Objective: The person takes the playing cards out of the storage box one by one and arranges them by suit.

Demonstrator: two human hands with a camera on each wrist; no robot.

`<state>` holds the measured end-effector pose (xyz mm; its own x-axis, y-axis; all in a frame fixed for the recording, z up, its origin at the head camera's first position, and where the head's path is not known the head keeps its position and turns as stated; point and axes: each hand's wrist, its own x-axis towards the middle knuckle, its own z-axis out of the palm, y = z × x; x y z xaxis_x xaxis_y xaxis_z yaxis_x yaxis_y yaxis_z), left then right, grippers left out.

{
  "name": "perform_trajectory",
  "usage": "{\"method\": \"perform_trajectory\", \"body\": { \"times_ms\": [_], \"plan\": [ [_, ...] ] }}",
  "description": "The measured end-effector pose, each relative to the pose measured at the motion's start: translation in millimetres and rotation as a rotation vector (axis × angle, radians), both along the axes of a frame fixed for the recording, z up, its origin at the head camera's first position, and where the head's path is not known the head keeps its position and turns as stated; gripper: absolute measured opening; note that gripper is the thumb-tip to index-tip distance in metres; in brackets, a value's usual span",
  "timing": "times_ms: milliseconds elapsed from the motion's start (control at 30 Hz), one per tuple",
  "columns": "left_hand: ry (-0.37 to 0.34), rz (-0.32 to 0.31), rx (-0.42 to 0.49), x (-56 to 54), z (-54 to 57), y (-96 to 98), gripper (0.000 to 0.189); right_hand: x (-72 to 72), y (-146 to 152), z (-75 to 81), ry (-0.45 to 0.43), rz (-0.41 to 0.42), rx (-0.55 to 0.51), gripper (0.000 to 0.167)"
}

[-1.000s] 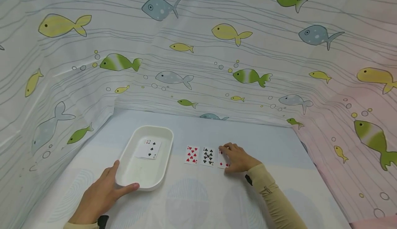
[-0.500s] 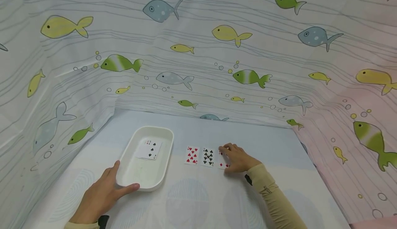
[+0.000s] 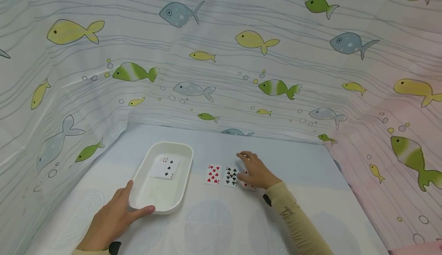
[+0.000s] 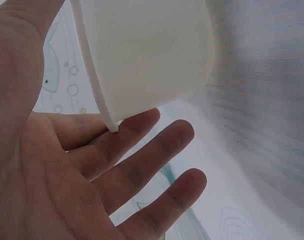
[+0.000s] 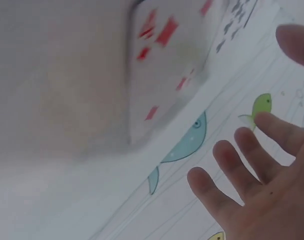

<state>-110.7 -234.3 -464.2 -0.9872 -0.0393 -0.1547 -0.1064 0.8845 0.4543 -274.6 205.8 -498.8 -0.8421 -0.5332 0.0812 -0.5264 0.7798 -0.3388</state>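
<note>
At the left, my left hand [image 3: 112, 213] touches the near left corner of a white plastic tray [image 3: 139, 170], its thumb along the near rim. In the left wrist view its fingers extend loosely past the tray's rim. Several playing cards lie overlapped inside the tray, a spade card [image 3: 169, 167] on top. My right hand [image 3: 257, 172], fingers spread and slightly bent, hovers over a diamond card [image 3: 249, 186], partly covering it. That hand appears apart from the card in the right wrist view. Left of it lie a club card [image 3: 230, 175] and a heart card [image 3: 213, 174], face up in a row.
The pale patterned tabletop [image 3: 207, 224] carries the tray and the row of cards. A fish-print curtain [image 3: 221, 86] rises behind the table and along both sides.
My right hand has come off the diamond card and moved up and left, toward the club card. The left hand and the tray stay in place.
</note>
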Motion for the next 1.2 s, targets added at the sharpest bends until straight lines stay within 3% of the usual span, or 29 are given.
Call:
{"method": "perform_trajectory", "body": {
  "times_ms": [333, 933, 1200],
  "plan": [
    [0.022, -0.014, 0.000, -0.6, -2.6, -1.4, 0.131, -1.1, -42, 14.9, 0.054, -0.009, -0.079, 0.068],
    [0.015, -0.014, 0.002, -0.3, -3.5, -1.5, 0.132, -13.2, -125, 42.6, -0.008, 0.021, -0.174, 0.070],
    [0.022, -0.011, 0.006, -1.0, -2.2, -1.5, 0.132, -16.8, -154, 54.9, 0.041, 0.036, -0.206, 0.067]
  ]
}}
